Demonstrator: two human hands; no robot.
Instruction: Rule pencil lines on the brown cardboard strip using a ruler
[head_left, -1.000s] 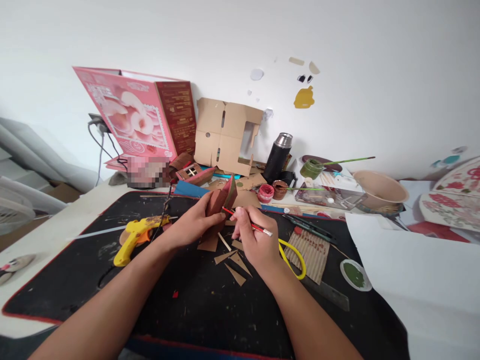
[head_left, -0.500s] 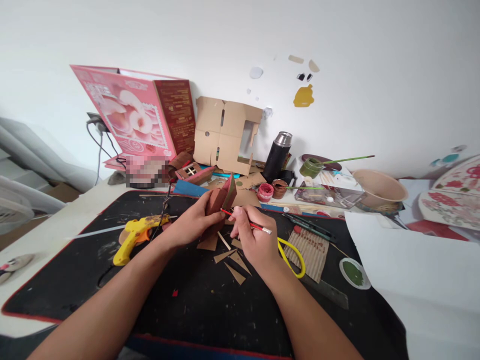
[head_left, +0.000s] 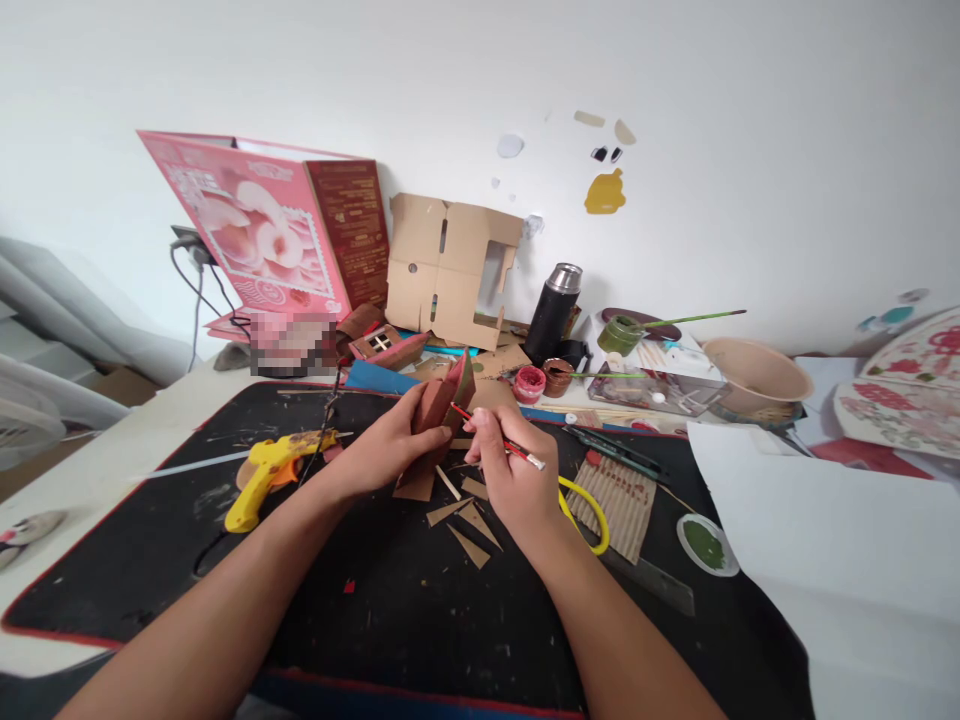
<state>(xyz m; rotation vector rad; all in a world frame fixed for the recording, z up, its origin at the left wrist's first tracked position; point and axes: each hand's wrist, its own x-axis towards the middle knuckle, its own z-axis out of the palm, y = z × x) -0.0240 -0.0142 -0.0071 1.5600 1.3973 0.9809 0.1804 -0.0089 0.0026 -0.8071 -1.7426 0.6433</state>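
My left hand [head_left: 401, 440] is closed around a small reddish-brown cardboard model [head_left: 433, 405] with a pointed top, partly hidden by my fingers. In my right hand [head_left: 517, 465] is a red pencil [head_left: 517, 452] with a white end, pinched between thumb and fingers. The pencil's tip meets or nearly meets the model's right-hand edge. Below both hands, several cardboard scraps [head_left: 471, 545], some cut to triangles, lie on the black mat [head_left: 420, 640]. Yellow-handled scissors [head_left: 596, 520] lie beside my right wrist, their blades hidden.
A yellow glue gun [head_left: 262, 475] lies left of my left forearm. To the right are corrugated cardboard [head_left: 619, 500], a cutter knife [head_left: 619, 452] and a lid of green paint [head_left: 705, 545]. Behind stand a black flask [head_left: 553, 315], paint jars [head_left: 529, 384] and a cardboard panel [head_left: 420, 240].
The pencil tip has shifted slightly upward along the model's edge, with my right hand moving a little. My left hand keeps its hold on the model.
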